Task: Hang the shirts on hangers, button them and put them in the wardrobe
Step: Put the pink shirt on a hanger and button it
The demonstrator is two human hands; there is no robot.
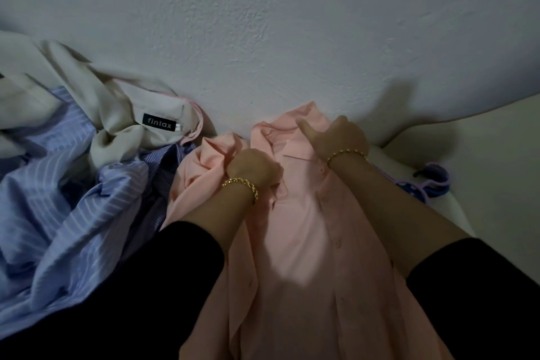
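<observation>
Pink shirt (292, 242), centre frame: our left hand (251, 168) clenches its bunched shoulder, our right hand (336, 137) rests at the collar, grip unclear, likely opening it for the hangers (432, 181) at right.

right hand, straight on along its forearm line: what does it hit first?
The right hand points away from the person. It lies on the pink shirt at its collar; past that, the wall looks next, though depth is unclear.
</observation>
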